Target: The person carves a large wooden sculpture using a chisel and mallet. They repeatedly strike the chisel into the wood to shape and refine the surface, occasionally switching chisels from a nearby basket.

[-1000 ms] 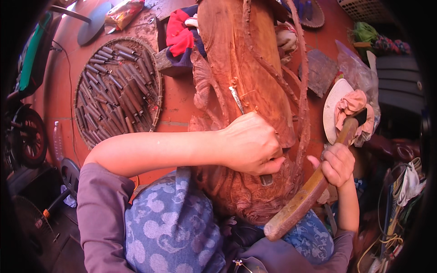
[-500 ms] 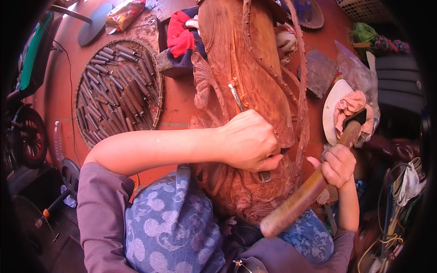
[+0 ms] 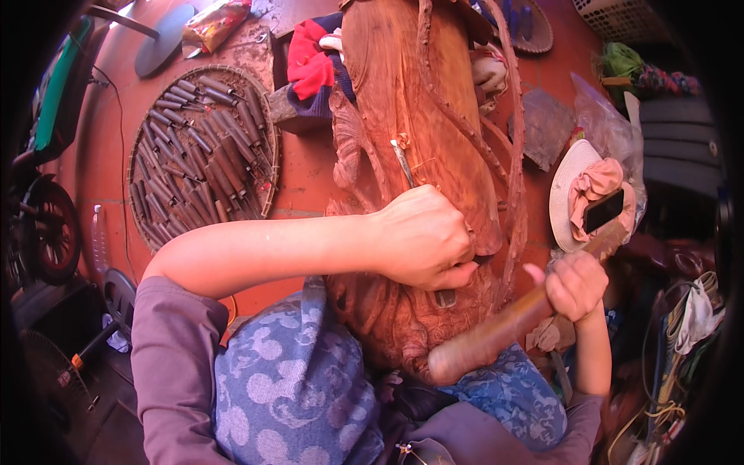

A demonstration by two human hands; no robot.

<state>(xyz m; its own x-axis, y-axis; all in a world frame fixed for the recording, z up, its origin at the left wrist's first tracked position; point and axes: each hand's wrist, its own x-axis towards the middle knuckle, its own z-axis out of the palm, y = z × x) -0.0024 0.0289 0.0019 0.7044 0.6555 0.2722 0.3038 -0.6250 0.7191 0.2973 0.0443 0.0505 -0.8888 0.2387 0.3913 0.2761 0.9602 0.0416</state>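
My left hand (image 3: 426,236) is closed around a carving chisel (image 3: 403,164). The chisel's blade tip rests on the carved reddish-brown wood (image 3: 387,70), with a pale shaving (image 3: 401,140) curling beside it. Its butt end shows below my fist, while the shaft between is hidden by my fingers. At the right, my right hand (image 3: 577,284) grips a wooden mallet (image 3: 496,333) shaped like a thick club, thumb sticking out. The mallet slants down to the left, its blurred thick end over the near carving and apart from the chisel's butt.
On the left, a round woven tray (image 3: 273,167) holds many wood-handled chisels. To the right lie a white hat (image 3: 562,194), a pink cloth and a black phone (image 3: 603,211). A red and navy cloth (image 3: 310,62) sits beside the wood. A plastic bottle (image 3: 99,232) stands far left.
The mallet's thick end has swung up and slightly left, and its other end has dropped, uncovering the phone. My left hand and the chisel have hardly moved.
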